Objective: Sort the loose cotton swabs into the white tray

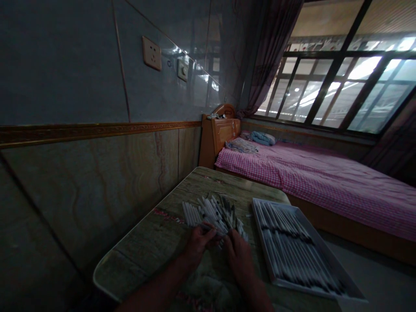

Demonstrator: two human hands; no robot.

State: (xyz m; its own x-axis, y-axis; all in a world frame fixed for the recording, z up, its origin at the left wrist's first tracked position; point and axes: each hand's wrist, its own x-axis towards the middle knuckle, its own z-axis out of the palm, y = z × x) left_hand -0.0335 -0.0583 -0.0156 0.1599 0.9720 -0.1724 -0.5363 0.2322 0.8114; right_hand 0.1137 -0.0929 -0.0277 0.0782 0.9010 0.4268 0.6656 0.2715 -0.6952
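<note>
Both hands work close together over a loose pile of pens (209, 210) on the table (146, 255), and the pile spreads just beyond the fingers. The pens are slim and pale, several with dark ends, and they lie at differing angles, with a neater group at the left side of the pile. The left hand (202, 239) has its thumb and fingers drawn in at the near edge of the pile; it is too dim and blurred to tell whether they pinch a pen. The right hand (238, 248) is beside it, fingers curled down among the pens, and its grip cannot be told either. To the right of the pile, apart from it, is a shallow pale tray (330, 259) holding more pens in two rows. Past the table is a bed (312, 173) with a pink checked sheet, below a wide window (325, 95)
</note>
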